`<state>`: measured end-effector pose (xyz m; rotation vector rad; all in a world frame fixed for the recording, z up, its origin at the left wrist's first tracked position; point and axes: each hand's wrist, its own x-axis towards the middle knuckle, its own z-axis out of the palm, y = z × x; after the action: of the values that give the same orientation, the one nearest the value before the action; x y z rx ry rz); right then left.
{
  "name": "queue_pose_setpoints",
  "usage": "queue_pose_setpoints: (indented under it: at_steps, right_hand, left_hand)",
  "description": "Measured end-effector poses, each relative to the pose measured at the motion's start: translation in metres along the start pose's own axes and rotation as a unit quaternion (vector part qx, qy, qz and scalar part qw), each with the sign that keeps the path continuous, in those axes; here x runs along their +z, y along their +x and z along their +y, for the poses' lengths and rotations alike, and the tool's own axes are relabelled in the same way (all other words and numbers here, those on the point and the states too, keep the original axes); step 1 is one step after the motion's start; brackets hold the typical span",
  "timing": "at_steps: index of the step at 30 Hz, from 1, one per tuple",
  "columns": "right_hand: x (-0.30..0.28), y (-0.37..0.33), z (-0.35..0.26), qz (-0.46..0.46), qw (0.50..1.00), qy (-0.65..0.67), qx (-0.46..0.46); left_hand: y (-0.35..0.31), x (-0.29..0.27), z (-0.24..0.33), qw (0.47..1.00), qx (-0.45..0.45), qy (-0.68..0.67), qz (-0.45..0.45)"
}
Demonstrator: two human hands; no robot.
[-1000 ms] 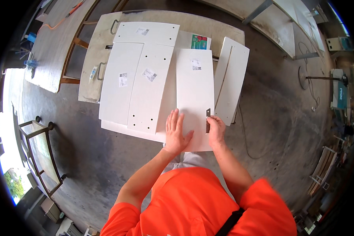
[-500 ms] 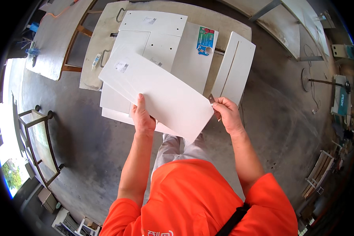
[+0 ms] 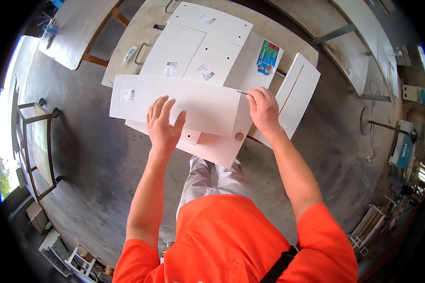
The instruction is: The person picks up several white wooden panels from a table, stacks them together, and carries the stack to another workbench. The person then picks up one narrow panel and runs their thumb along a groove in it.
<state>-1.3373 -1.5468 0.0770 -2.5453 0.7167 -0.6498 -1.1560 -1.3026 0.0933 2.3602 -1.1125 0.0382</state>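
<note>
A white rectangular panel (image 3: 174,101) with a printed label lies across the near part of a stack of white panels. Over its near edge my left hand (image 3: 163,123) is open, fingers apart; whether it touches the panel I cannot tell. At the panel's far right corner my right hand (image 3: 264,108) is closed on a small thin brown blade-like piece (image 3: 242,93), whose narrow end sticks out to the left. Beneath the white panel, a panel with a round hole (image 3: 224,150) juts out toward me. Other labelled white panels (image 3: 174,49) lie behind it.
The worktable (image 3: 127,35) has metal handles and a small white tube (image 3: 131,53) on it. A blue-green card package (image 3: 269,56) lies on a panel. A grooved white panel (image 3: 295,89) lies at the right. A wheeled metal frame (image 3: 49,141) stands on the left.
The panel that was tilted in my left hand now lies flatter across the stack. My left hand has let go and opened. My right hand has moved up with the brown piece.
</note>
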Motion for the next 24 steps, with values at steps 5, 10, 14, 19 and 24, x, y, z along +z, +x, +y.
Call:
queue_pose_setpoints:
  at_steps: [5, 10, 14, 19, 24]
  right_hand:
    - [0.02, 0.014, 0.006, -0.036, 0.995, -0.052, -0.073]
    - [0.016, -0.013, -0.001, -0.055, 0.99, -0.066, -0.108]
    - [0.0, -0.034, -0.024, -0.103, 0.986, -0.036, -0.129]
    - [0.013, -0.01, -0.015, -0.071, 0.991, -0.06, -0.094]
    - [-0.001, -0.087, -0.054, -0.16, 0.976, 0.003, -0.148]
  left_hand:
    - [0.016, 0.039, -0.002, 0.984, 0.003, 0.139, -0.108]
    - [0.014, 0.042, -0.005, 0.987, 0.008, 0.123, -0.104]
    - [0.014, 0.043, -0.006, 0.988, 0.008, 0.115, -0.099]
    - [0.015, 0.04, -0.003, 0.99, 0.013, 0.109, -0.093]
    - [0.015, 0.041, -0.006, 0.99, 0.007, 0.108, -0.09]
